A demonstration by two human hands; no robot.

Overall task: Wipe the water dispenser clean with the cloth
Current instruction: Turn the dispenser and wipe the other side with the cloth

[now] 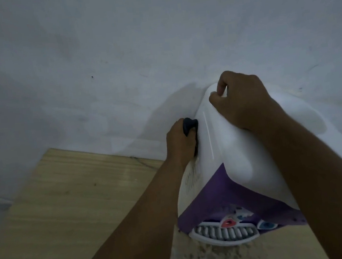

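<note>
**A:** Starting close in, what is at risk?

**B:** Well below both sets of fingers, the drip tray [223, 234], red tap [228, 223] and blue tap [265, 225] jut out from the purple front of the water dispenser [230, 144]. A forearm dropping during a stroke could knock a tap or unseat the tray.

**A:** And the wiping hand?

**B:** The left hand [180, 143] has its fingers curled tight round a dark cloth [189, 125], pressed to the dispenser's left side. Just under those fingers are vent slots [192, 177]. A wet cloth dragged down over them could push water inside.

**A:** The other hand?

**B:** The right hand [241, 101] is beyond and above the left, with fingers hooked over the white top's far corner. I judge it braces the unit. That surface looks smooth, so a slip could let the left hand's push shove the dispenser sideways.

**A:** Farther back?

**B:** The wall [115, 50] is right behind the right fingers. Knuckles could scrape it, and the back face looks hard to reach.
</note>
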